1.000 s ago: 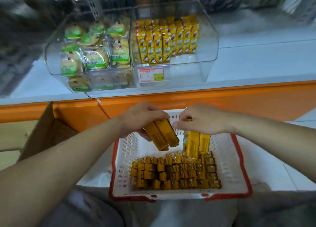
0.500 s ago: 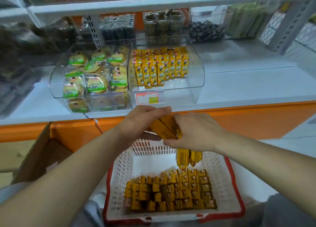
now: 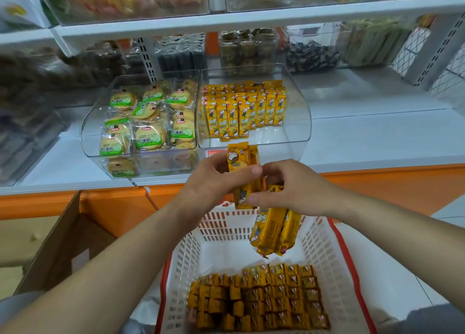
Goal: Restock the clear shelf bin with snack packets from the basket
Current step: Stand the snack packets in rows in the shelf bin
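Transfer was in hand: the left hand (image 3: 211,180) pinched upright packets (image 3: 242,161), the right hand (image 3: 293,190) gripped hanging packets (image 3: 274,233), and both probably needed lifting next into the clear bin (image 3: 298,112).

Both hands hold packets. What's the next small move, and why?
Probably raise the left hand and stand its yellow packets in the clear bin, in the bare strip before the stocked rows. That bundle is upright below the bin's front, while the right hand holds other packets over the basket.
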A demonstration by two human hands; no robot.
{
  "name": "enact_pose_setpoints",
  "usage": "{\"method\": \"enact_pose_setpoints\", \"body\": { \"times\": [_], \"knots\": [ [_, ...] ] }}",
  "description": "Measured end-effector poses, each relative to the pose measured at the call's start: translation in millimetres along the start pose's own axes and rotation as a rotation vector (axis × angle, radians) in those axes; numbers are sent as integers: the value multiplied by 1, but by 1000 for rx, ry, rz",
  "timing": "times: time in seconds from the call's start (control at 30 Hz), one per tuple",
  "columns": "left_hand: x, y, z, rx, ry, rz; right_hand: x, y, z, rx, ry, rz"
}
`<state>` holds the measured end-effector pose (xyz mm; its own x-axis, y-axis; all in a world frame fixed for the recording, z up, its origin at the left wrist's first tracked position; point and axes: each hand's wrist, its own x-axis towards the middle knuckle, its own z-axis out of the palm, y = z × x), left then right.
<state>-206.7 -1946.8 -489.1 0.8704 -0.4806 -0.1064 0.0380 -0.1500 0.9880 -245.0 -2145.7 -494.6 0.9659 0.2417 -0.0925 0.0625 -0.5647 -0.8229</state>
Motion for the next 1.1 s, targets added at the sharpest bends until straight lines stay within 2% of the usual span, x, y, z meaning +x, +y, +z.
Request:
{"method": "enact_pose_setpoints", "body": {
  "times": [0.17, 0.43, 0.67, 0.8, 0.97, 1.1],
  "knots": [
    [2, -4, 1, -117, 81, -132, 3, 3, -6, 30, 109, -44],
    [-7, -27, 26, -165, -7, -231, 10, 15, -15, -95, 318, 39],
    [-8, -33, 40, -205, -40, -248, 13, 16, 5, -172, 305, 81],
    [-6, -33, 38, -165, -68, -254, 14, 14, 6, -114, 256, 87],
    [-1, -37, 20, -172, 18, -301, 13, 19, -10, -56, 154, 110],
    [-2, -42, 16, -201, 45, -342, 15, 27, -18, 17, 227, 162]
  ]
}}
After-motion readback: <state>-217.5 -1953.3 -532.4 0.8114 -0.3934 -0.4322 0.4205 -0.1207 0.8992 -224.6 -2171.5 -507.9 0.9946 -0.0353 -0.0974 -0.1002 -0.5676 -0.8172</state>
